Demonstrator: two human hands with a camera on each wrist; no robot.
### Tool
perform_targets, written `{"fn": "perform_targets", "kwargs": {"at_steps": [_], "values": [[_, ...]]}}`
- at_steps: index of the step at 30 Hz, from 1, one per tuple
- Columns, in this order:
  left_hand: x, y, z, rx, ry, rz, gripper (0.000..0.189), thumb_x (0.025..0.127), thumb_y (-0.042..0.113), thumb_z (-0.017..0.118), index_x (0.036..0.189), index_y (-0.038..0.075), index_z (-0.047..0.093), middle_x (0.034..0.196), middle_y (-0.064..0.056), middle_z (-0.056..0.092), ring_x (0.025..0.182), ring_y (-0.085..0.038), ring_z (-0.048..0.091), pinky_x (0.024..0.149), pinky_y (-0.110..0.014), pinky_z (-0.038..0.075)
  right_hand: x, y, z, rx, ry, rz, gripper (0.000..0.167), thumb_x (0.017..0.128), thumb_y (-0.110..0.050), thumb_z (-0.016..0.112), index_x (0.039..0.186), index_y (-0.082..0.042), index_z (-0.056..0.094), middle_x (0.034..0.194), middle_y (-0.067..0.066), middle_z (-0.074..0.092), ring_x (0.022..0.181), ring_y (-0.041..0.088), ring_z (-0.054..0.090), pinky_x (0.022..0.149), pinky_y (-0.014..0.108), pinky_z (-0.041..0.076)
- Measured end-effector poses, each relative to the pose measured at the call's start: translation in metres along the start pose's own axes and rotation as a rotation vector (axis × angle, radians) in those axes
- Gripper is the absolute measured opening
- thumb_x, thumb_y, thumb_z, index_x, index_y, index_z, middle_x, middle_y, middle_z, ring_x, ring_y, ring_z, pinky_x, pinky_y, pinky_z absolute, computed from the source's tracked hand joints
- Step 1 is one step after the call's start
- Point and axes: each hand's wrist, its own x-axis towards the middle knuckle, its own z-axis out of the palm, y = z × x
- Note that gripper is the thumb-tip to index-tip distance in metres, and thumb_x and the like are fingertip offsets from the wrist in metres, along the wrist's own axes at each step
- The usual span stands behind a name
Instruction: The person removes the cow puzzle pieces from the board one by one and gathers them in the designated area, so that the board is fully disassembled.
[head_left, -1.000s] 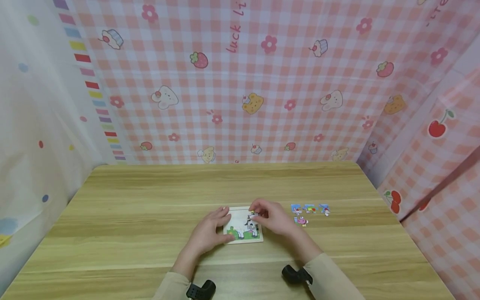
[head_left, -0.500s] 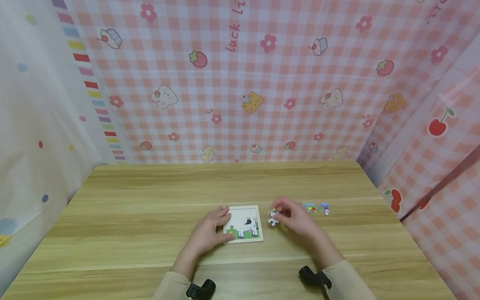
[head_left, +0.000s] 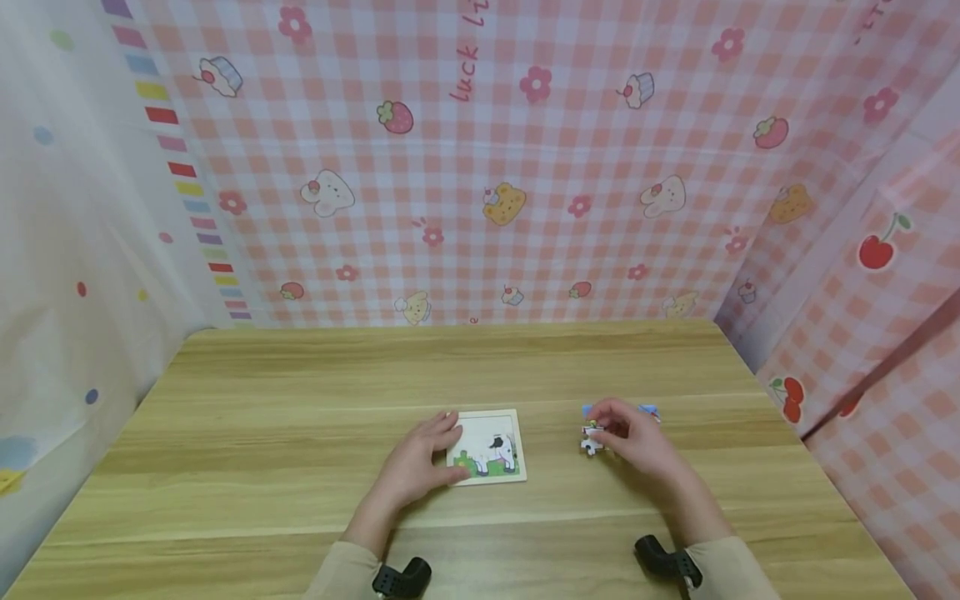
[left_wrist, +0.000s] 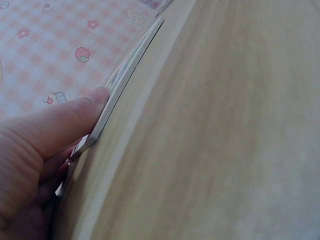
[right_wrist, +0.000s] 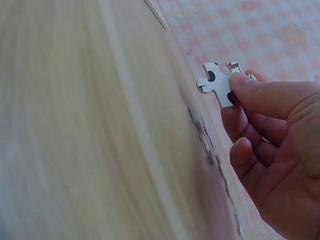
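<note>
A shallow wooden puzzle board [head_left: 486, 425] lies on the table, with a partly assembled black-and-white cow on green grass along its bottom and right. My left hand [head_left: 420, 458] holds the board's left side, thumb [left_wrist: 82, 112] on its near edge and fingers at the far left corner. To the right of the board, my right hand [head_left: 633, 437] pinches a white jigsaw piece with black patches [right_wrist: 220, 85] between thumb and fingers, just above the table. Loose blue jigsaw pieces [head_left: 650, 410] lie behind this hand, which partly hides them.
The wooden table [head_left: 300, 375] extends around the board on all sides. A pink checked curtain [head_left: 465, 167] hangs behind the table and on the right; a white dotted curtain [head_left: 82, 208] hangs on the left. Black wrist cameras [head_left: 403, 577] sit at both cuffs.
My right hand has moved right, away from the board, carrying the white jigsaw piece towards the loose pieces. The left hand and the board have stayed in place.
</note>
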Motion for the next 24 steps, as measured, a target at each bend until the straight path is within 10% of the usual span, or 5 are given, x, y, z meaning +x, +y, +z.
{"fn": "perform_targets", "kwargs": {"at_steps": [24], "values": [[0.001, 0.0, 0.0, 0.008, 0.003, 0.002, 0.067, 0.082, 0.024, 0.089, 0.137, -0.005, 0.063, 0.155, -0.016, 0.049, 0.148, -0.039, 0.038, 0.121, -0.059, 0.029, -0.025, 0.022, -0.043, -0.127, 0.056, 0.1, 0.019, 0.091, 0.006, 0.073, 0.109, 0.006, 0.067, 0.09, 0.006, 0.067, 0.08, 0.005, 0.058, 0.07, 0.022, 0.051]]}}
